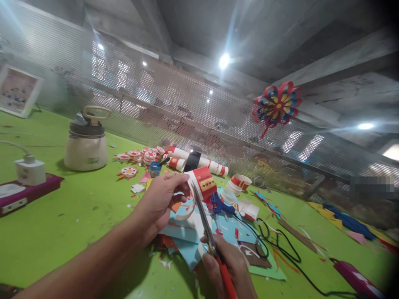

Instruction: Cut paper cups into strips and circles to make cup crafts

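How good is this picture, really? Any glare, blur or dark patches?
Head view: the brightest ceiling light flares into streaks; the perforated screen looks hazy and slants across the frame; the corners at the picture's right fall dark; the scissors, red-and-white paper piece and left hand look clearer than that background.

Left hand (166, 191) pinches red-and-white paper piece (204, 179); right hand (235, 263), at piece's 5 o'clock, grips red-handled scissors (205, 220), blades against piece. From piece: blue glue gun (222, 206) 4 o'clock, paper flower (278, 105) 2 o'clock, white-bodied bottle (84, 151) 9–10 o'clock. Table (81, 203) green.
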The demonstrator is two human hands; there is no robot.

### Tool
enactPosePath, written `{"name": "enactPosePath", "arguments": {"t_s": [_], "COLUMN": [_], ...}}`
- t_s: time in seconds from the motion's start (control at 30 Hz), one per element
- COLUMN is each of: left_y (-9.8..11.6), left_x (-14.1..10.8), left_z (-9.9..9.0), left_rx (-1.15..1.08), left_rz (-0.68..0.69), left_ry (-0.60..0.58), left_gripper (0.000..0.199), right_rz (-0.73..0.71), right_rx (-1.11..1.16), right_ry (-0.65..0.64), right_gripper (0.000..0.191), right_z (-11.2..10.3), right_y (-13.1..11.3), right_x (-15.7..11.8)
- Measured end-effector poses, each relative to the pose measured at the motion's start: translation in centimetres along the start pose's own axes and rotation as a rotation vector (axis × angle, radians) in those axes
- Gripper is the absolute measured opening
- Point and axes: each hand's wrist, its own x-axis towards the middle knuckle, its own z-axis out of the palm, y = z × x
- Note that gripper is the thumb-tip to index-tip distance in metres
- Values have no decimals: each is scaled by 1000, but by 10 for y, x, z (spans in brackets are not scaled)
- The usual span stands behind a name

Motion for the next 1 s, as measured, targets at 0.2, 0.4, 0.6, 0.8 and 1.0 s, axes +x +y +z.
{"name": "enactPosePath", "arguments": {"t_s": [0.2, 0.4, 0.6, 0.8, 1.0], "left_y": [0, -2, -5, -5, -3], "left_x": [-2, -4, -6, -6, -7], "left_z": [1, 3, 2, 2, 5], "left_rx": [18, 70, 56, 40, 24], "left_rz": [28, 75, 139, 149, 155], "left_ry": [-23, -60, -93, -101, -81], "left_gripper": [19, 22, 22, 20, 20], "right_rz": [-11, -6, -34, -36, 21], "right_rx": [-21, -22, -14, 2, 48], "right_ry": [38, 37, 45, 51, 20], "right_gripper": [47, 50, 49, 47, 48], "right_z": [1, -1, 1, 4, 8], "right_y": [2, 0, 1, 2, 3], "right_x": [-5, -3, -2, -2, -3]}}
